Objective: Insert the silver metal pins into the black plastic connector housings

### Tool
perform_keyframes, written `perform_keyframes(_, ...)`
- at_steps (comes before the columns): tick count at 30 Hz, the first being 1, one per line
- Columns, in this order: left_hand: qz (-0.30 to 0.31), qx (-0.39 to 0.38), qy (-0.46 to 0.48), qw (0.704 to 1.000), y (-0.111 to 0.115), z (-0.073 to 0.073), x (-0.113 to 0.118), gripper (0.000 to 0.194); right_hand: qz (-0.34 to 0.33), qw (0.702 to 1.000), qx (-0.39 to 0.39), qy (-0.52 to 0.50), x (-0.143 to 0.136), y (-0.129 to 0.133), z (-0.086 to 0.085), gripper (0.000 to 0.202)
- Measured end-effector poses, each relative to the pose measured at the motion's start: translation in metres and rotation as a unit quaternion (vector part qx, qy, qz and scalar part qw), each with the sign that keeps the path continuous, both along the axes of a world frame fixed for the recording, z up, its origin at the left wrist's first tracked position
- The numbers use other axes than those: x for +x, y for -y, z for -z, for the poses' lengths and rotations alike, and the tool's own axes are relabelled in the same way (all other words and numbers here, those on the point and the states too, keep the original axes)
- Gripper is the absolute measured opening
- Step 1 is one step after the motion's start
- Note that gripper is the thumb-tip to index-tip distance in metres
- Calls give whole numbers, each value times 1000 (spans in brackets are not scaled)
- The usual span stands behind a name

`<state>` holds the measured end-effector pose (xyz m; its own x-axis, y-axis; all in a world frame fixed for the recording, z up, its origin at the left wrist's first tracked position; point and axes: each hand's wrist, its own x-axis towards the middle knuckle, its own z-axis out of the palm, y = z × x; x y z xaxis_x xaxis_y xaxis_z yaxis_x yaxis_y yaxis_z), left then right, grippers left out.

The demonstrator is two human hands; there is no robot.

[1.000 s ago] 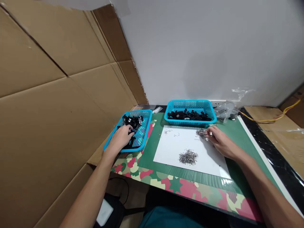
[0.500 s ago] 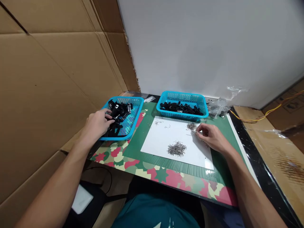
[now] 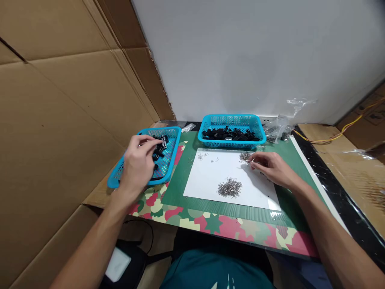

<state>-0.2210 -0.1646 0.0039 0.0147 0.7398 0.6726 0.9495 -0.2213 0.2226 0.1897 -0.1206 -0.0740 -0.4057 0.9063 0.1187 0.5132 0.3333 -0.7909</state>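
Note:
My left hand (image 3: 138, 162) is over the left blue basket (image 3: 173, 160), its fingers bent and pinched at a small black plastic part (image 3: 164, 141) with a shiny edge. Other black parts (image 3: 159, 152) lie beneath and beside the fingers. Above the right side of a white sheet (image 3: 207, 172), my right hand (image 3: 270, 166) is closed on a thin metal rod-like tool (image 3: 249, 161); most of it is hidden by the fingers. Its tip is by a small pile of tiny metal pieces (image 3: 244, 156). A bigger pile of them (image 3: 229, 188) lies nearer me.
A second blue basket (image 3: 231, 143) with black parts stands behind the sheet. Clear plastic bags (image 3: 278, 128) are to its right. Cardboard (image 3: 75, 100) walls the left side, a white wall (image 3: 234, 60) the back. Yellow wires (image 3: 345, 130) run at the right.
My left hand has moved up and right across the left basket, its fingers drawing together. My right hand stays by the small pile with the thin tool tilted differently. The view has shifted slightly.

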Motion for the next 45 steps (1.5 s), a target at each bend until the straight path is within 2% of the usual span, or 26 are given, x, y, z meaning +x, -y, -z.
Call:
perform_keyframes(2,84,17,31,996,-1,1,27,26,5,1000,-16,-25,-3,0,1,28)
perform_keyframes(5,190,-19,83,978,-7,4,67,27,-2,998,-30,-55,-5,0,4,29)
perform_keyframes(7,258,-57,126,956,-14,12,92,26,-12,998,-34,-53,-5,0,5,30)
perform_keyframes(11,346,-161,251,890,-33,44,130,22,-21,998,-52,-14,-5,-1,6,33)
perform_keyframes(14,337,-227,341,848,-45,70,144,17,-20,998,-62,-7,-5,0,6,33)
perform_keyframes(16,333,-257,354,835,-50,83,146,17,-20,997,-69,-7,-5,0,5,34)
perform_keyframes(19,334,-262,370,826,-49,92,140,17,-10,997,-72,5,-7,2,4,36)
perform_keyframes(23,335,-262,427,798,-45,95,134,17,-2,998,-51,19,-11,3,5,35)
perform_keyframes(30,337,-318,450,764,-44,99,140,21,-5,998,-67,-3,-16,8,1,29)
perform_keyframes(35,336,-323,448,763,-43,96,140,17,-10,997,-34,65,-14,8,-2,30)
perform_keyframes(39,336,-324,439,768,-43,96,141,17,-14,998,-24,56,-13,7,0,26)
perform_keyframes(45,335,-319,432,774,-46,100,142,18,-9,997,-62,37,-13,7,0,21)
